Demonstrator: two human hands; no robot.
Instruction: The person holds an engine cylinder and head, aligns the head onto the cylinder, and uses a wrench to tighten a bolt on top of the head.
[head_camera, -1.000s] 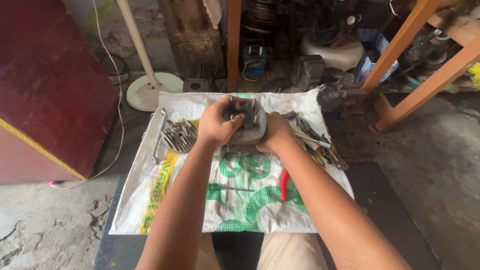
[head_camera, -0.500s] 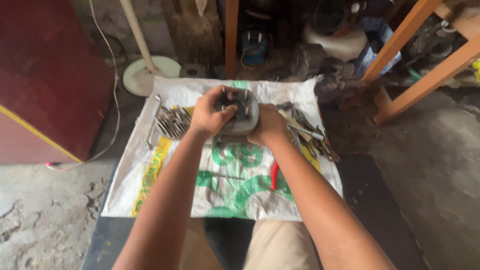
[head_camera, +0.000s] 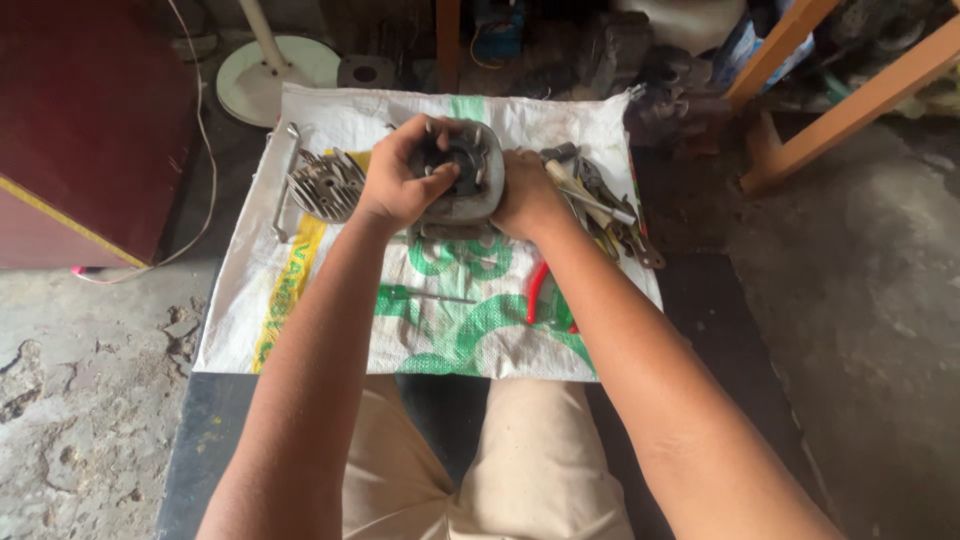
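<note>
Both hands, left hand (head_camera: 400, 180) & right hand (head_camera: 525, 195), fingers clamped round grey finned metal engine cylinder (head_camera: 462, 175) (on white woven sack (head_camera: 330, 330)); finned grey cylinder head (head_camera: 323, 190) just left of fingers, tools (head_camera: 600, 205) right.

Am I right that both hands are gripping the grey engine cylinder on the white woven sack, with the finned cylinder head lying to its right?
Not quite: the finned cylinder head lies to the left of the engine cylinder, as the head view shows. Both the left hand and the right hand do grip it on the white woven sack.
</note>
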